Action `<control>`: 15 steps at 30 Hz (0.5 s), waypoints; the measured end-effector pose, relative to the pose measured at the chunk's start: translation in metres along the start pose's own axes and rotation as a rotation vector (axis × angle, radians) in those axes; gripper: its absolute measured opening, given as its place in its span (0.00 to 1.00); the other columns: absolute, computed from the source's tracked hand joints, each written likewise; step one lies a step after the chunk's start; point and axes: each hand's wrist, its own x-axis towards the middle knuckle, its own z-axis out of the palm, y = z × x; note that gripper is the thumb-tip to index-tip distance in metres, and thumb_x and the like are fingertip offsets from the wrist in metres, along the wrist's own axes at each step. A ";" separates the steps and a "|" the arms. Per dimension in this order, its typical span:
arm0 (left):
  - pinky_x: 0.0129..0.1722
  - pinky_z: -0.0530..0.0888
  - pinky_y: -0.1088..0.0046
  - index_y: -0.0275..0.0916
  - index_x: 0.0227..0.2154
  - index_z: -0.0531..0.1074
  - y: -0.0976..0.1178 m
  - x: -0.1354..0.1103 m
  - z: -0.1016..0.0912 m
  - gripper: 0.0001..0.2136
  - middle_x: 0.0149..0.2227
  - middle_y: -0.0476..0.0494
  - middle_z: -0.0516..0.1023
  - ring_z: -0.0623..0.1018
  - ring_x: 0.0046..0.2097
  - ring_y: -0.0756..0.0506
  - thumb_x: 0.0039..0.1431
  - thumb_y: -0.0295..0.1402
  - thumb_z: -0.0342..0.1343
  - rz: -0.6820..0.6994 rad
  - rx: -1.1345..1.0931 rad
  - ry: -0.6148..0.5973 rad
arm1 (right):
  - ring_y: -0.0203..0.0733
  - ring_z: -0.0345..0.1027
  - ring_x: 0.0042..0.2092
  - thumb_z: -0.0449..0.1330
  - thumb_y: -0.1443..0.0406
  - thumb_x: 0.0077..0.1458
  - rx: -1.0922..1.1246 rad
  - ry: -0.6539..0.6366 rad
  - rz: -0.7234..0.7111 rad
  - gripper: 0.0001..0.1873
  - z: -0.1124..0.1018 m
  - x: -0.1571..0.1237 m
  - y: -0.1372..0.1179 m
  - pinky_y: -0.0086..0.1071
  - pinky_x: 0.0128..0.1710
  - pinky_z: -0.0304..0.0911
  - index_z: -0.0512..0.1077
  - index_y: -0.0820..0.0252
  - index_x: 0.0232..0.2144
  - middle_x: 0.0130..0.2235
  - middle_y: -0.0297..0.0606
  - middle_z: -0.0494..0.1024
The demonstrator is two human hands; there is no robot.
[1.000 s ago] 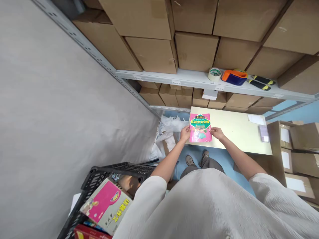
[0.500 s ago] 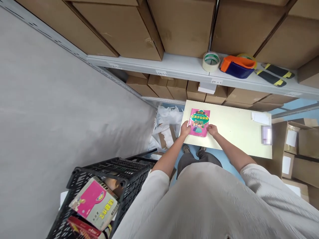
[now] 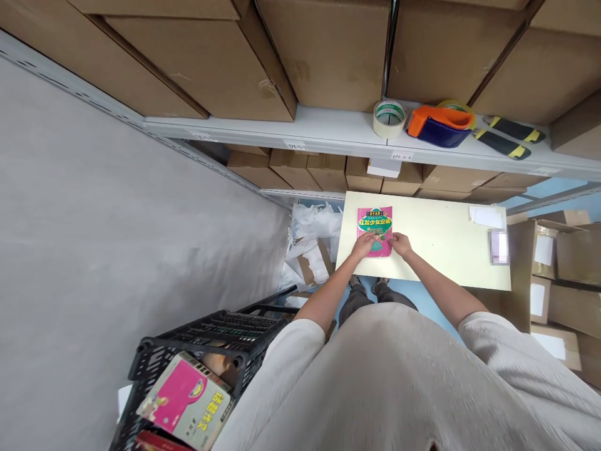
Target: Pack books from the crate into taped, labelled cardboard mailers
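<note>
From here I see my operator's left hand [image 3: 364, 246] and right hand [image 3: 400, 245] reaching out from cream sleeves [image 3: 300, 363] over a pale yellow board [image 3: 446, 250]. Both hands are on or right at the lower half of a pink children's book [image 3: 374, 227], which lies flat near the board's upper left corner, with a green oval title panel on its cover. The left fingers [image 3: 369, 243] are bunched together across the lower left of the cover, while the right fingertips [image 3: 394, 239] are drawn together at the book's lower right edge. The thumbs are out of my sight, so I cannot tell whether either hand is pinching the book or only pressing on it. Near the board's upper right corner sit some white papers [image 3: 486, 217], with a blurred patch [image 3: 498, 246] just below them. Above the board, a metal shelf [image 3: 263, 141] holds a roll of tape [image 3: 389, 119], an orange and blue tape dispenser [image 3: 439, 125] and two black and yellow handled tools [image 3: 509, 129], with cardboard boxes [image 3: 328, 56] stacked around them. Crumpled white packing paper [image 3: 310, 241] lies left of the board, and at the lower left of the frame a black plastic crate [image 3: 201, 332] holds more books, a pink-covered one [image 3: 185, 401] on top.
</note>
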 end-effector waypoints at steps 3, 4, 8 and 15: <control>0.57 0.77 0.60 0.41 0.34 0.81 0.014 0.001 0.000 0.06 0.42 0.40 0.86 0.85 0.47 0.40 0.62 0.37 0.67 0.035 -0.069 -0.034 | 0.44 0.76 0.36 0.61 0.60 0.49 0.007 -0.015 -0.130 0.18 0.004 -0.013 -0.013 0.34 0.41 0.71 0.83 0.58 0.41 0.31 0.33 0.82; 0.57 0.78 0.60 0.41 0.34 0.81 0.019 0.001 -0.001 0.08 0.41 0.40 0.86 0.85 0.46 0.40 0.62 0.39 0.67 0.046 -0.099 -0.049 | 0.45 0.76 0.36 0.60 0.60 0.49 0.000 -0.016 -0.177 0.20 0.006 -0.018 -0.019 0.34 0.41 0.71 0.83 0.58 0.43 0.32 0.33 0.82; 0.53 0.80 0.61 0.40 0.39 0.82 0.037 -0.002 -0.010 0.14 0.39 0.41 0.86 0.85 0.42 0.42 0.62 0.46 0.69 0.058 -0.200 -0.114 | 0.46 0.77 0.40 0.61 0.60 0.53 -0.055 0.043 -0.353 0.24 0.019 -0.037 -0.041 0.38 0.48 0.73 0.82 0.59 0.50 0.39 0.38 0.83; 0.50 0.82 0.59 0.40 0.39 0.81 0.035 0.003 -0.034 0.09 0.34 0.44 0.85 0.85 0.41 0.41 0.58 0.38 0.69 0.054 -0.155 -0.014 | 0.53 0.76 0.53 0.67 0.61 0.57 -0.141 -0.101 -0.552 0.17 0.046 -0.039 -0.044 0.47 0.60 0.71 0.84 0.55 0.49 0.49 0.45 0.82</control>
